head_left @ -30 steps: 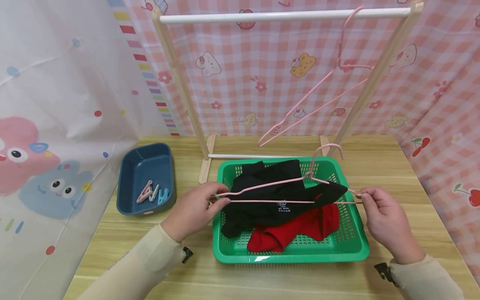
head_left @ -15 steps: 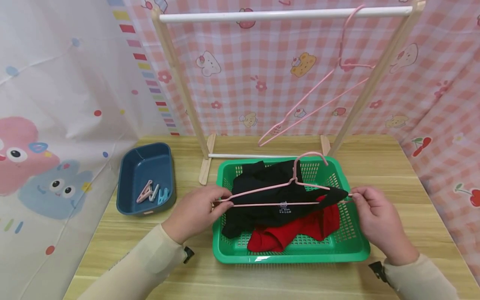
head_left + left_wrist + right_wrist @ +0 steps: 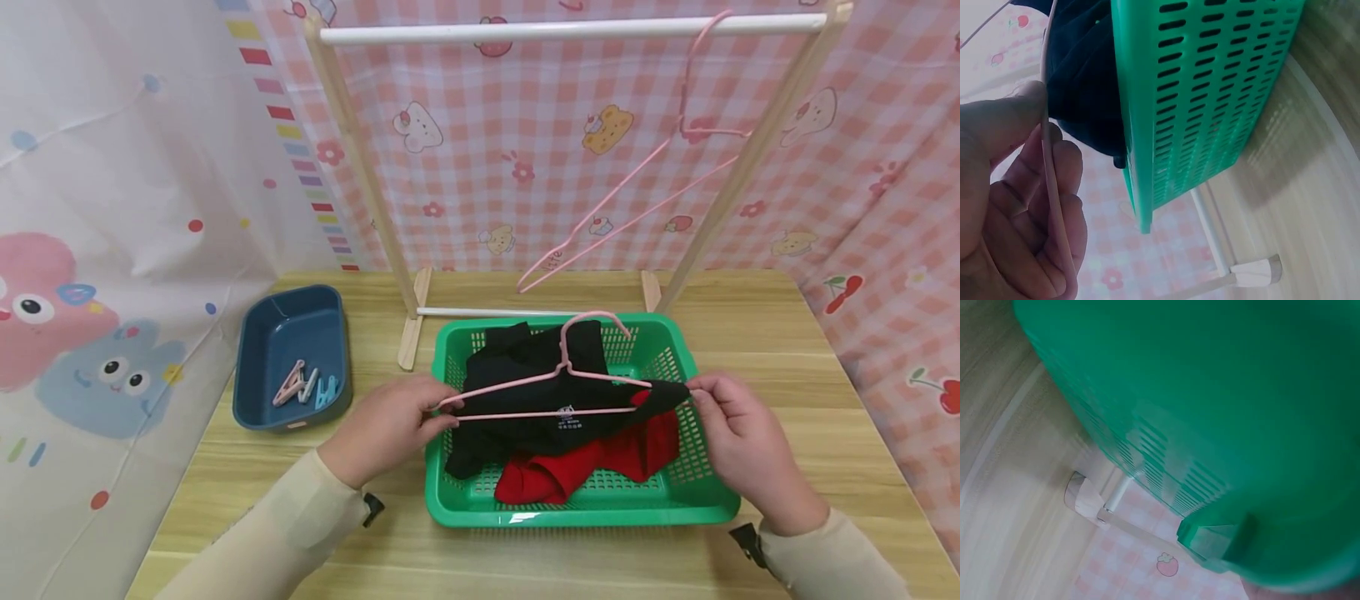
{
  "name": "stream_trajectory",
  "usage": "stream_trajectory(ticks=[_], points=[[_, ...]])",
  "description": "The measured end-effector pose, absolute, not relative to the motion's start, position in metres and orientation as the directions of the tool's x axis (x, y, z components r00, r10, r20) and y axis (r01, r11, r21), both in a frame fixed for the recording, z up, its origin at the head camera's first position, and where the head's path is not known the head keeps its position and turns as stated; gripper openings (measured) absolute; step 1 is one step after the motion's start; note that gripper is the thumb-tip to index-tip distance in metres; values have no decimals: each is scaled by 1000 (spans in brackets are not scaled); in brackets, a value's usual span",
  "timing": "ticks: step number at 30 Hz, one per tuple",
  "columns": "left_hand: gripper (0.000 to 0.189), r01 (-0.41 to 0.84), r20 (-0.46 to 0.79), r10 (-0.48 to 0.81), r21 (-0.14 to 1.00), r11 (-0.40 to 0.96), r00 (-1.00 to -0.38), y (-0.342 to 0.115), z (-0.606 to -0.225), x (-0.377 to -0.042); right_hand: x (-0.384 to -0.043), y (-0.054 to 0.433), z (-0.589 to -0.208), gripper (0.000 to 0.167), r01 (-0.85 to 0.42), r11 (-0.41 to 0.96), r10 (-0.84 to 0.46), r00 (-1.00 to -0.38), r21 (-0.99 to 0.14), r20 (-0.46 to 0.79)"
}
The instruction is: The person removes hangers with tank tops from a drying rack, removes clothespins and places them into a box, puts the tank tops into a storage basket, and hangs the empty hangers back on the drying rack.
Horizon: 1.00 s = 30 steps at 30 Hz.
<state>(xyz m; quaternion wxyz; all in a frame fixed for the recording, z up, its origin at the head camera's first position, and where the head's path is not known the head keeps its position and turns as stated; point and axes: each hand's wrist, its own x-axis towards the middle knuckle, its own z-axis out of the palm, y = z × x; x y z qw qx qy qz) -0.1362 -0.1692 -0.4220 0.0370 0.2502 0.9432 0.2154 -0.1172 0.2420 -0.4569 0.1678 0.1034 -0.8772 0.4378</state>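
A pink hanger (image 3: 517,385) is held level over the green basket (image 3: 581,518), its hook pointing up and to the right. My left hand (image 3: 393,427) grips the hanger's left end, thumb and curled fingers around the wire in the left wrist view. A black shirt (image 3: 517,442) with small white print lies in the basket, and one corner of it is drawn over the hanger's right arm. My right hand (image 3: 750,446) pinches that corner at the hanger's right tip, which the cloth hides. A red garment (image 3: 555,475) lies beneath the black shirt.
Behind the basket stands a rack with wooden posts and a white rail (image 3: 525,33). A second pink hanger (image 3: 622,183) hangs from the rail's right end. To the left, a blue bin (image 3: 288,300) holds several clothespins (image 3: 291,383). Patterned curtains surround the wooden table (image 3: 780,333).
The hanger has slid left and its hook has shifted left and down. The right hand has moved left, and the bare right tip of the hanger is now covered by the black shirt.
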Motion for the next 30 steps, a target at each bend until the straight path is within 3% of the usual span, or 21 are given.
stream_trajectory(ticks=[15, 30], points=[[3, 519, 127, 512, 382, 765, -849, -185, -422, -136, -119, 238, -458, 36, -442, 444, -160, -895, -779, 417], [8, 557, 176, 531, 345, 755, -829, -196, -414, -136, -120, 235, -459, 46, -440, 531, -152, -890, -724, 430]])
